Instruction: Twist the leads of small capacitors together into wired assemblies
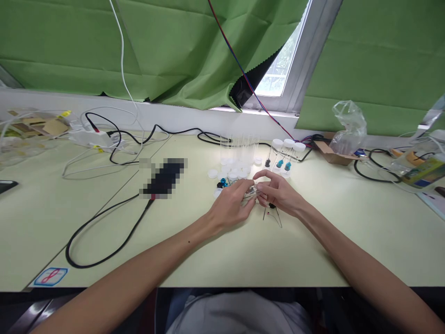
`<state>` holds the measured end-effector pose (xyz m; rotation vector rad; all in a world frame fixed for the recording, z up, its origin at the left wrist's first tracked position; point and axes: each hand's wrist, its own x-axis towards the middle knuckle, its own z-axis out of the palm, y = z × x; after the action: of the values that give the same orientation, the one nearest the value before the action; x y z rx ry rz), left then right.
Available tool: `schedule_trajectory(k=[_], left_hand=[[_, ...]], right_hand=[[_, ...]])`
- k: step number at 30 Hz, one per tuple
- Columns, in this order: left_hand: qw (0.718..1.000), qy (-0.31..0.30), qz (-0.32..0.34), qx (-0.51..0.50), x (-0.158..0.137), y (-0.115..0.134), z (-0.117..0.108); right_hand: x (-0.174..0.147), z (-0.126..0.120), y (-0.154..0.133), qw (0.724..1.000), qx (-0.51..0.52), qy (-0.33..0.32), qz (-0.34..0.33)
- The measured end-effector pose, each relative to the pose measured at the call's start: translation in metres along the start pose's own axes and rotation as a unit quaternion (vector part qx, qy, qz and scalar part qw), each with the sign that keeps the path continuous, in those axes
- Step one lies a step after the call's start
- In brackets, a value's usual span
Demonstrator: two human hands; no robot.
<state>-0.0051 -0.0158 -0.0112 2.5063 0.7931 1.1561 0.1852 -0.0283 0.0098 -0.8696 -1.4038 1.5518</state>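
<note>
Over the middle of the table, my left hand and my right hand meet fingertip to fingertip. Both are closed in a pinch around something small with thin, shiny parts, too covered by the fingers to name. Left of my left hand lie small blue pieces and a black piece. Beneath my right hand is another black piece with thin bent metal wires. Behind the hands stand several clear tubes and loose white caps.
Three white-capped tubes with black or blue pieces inside stand behind my right hand. To the left lies a blurred-out dark device with a black cable. A cardboard box holding a plastic bag sits back right.
</note>
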Motion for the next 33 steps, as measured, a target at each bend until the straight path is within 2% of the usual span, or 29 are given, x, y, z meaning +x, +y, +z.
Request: schedule_trajectory(k=[13, 17, 20, 24, 26, 28, 31, 33], left_hand=[[0.999, -0.029, 0.013, 0.003, -0.001, 0.002, -0.002], [1.000, -0.013, 0.003, -0.007, 0.001, 0.002, -0.001], [0.999, 0.005, -0.021, -0.028, 0.004, 0.003, 0.000], [0.993, 0.035, -0.090, -0.068, 0.009, 0.006, -0.001], [0.986, 0.051, -0.127, -0.092, 0.011, 0.008, -0.003], [0.979, 0.059, -0.158, -0.116, 0.012, 0.009, -0.004], [0.970, 0.062, -0.184, -0.143, 0.013, 0.011, -0.006], [0.967, 0.060, -0.190, -0.157, 0.014, 0.012, -0.006]], right_hand=[[-0.001, -0.002, -0.004, 0.999, -0.029, 0.001, 0.016], [-0.002, -0.002, -0.006, 0.999, -0.047, 0.012, 0.003], [-0.001, -0.003, -0.007, 0.995, -0.087, 0.046, -0.034], [0.001, -0.006, -0.006, 0.978, -0.131, 0.134, -0.088], [0.002, -0.007, -0.005, 0.962, -0.174, 0.182, -0.105], [0.003, -0.009, -0.004, 0.932, -0.254, 0.231, -0.119], [0.005, -0.013, 0.000, 0.855, -0.401, 0.297, -0.139], [0.006, -0.018, 0.003, 0.815, -0.466, 0.313, -0.142]])
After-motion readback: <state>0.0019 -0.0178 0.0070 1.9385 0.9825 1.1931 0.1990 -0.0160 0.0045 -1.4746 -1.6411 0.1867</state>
